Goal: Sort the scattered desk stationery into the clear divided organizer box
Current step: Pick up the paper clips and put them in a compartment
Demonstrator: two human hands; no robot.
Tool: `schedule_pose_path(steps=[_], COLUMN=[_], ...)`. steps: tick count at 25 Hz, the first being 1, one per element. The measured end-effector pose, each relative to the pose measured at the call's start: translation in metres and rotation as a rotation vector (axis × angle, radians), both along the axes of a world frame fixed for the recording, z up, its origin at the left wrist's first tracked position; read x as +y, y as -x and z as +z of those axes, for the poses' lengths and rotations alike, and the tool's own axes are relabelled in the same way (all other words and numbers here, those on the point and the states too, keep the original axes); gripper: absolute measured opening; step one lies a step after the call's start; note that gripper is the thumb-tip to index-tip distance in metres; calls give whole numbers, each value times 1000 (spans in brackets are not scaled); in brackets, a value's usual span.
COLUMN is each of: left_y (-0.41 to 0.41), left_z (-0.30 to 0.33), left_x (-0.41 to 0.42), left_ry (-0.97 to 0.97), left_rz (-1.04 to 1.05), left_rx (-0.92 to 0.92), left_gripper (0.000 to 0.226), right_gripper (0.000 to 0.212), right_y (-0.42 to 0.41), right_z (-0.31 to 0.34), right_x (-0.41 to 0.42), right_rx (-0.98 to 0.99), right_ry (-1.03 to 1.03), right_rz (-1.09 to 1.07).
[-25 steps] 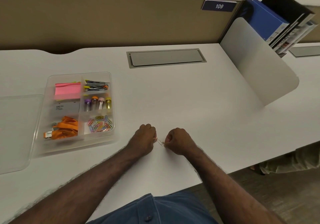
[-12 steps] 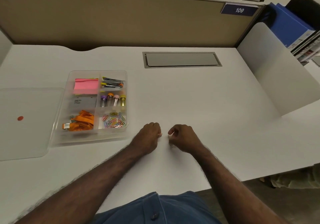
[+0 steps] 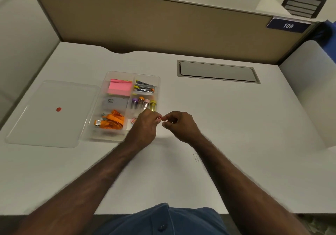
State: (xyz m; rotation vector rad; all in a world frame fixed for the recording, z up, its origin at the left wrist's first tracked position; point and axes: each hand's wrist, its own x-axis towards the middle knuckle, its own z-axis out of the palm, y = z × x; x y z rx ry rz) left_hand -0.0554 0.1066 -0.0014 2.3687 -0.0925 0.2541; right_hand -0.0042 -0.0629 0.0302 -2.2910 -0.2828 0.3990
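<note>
Hands meet just beside the near right corner of the organizer box (image 3: 116, 138): our left hand (image 3: 145, 125) and right hand (image 3: 179, 124) are both closed to a fingertip pinch on small paper clips (image 3: 160, 118), one pink; how many we cannot tell. The pinch sits above the desk (image 3: 236, 125), not yet over the box. The paper-clip compartment (image 3: 132, 121), front right, is largely hidden by our left hand. One more clip (image 3: 196, 157) lies on the desk near our right forearm. The lid (image 3: 51, 113) rests to the left, touching the box. Risks, as we judge them: a thin clip slipping from so slight a grip and skidding away; clips hooking together on release; the pale loose clip being overlooked or swept off by the forearm.
</note>
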Motion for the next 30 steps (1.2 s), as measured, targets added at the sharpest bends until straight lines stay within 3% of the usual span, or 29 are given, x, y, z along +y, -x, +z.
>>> schedule_pose_path(steps=[1,3,6,14,19,24,30], left_y=[-4,25,19,19,19,20,25], left_z=[3,16,13,11,13,17,-1], left_x=[5,61,80,79,68,43,-6], left_ry=[-9,-79,-171,-154,-105,-28,-20], left_rz=[19,230,256,354,368,250,-30], left_rx=[-6,-61,-73,-12,31,-5,-35], left_gripper=[16,15,14,22,26,22,17], right_gripper=[10,9,13,27,25,20,11], right_y=[-5,4,2,-1,-1,1,17], right_z=[2,14,18,7,15,16,-4], right_x=[6,72,92,82,74,41,-28], right_rx=[-8,-1,-22,4,10,-4,117], right_ry=[-1,-16,-45,-74,-90,-49,116], right_rz=[3,209,205,159,143,59,-89])
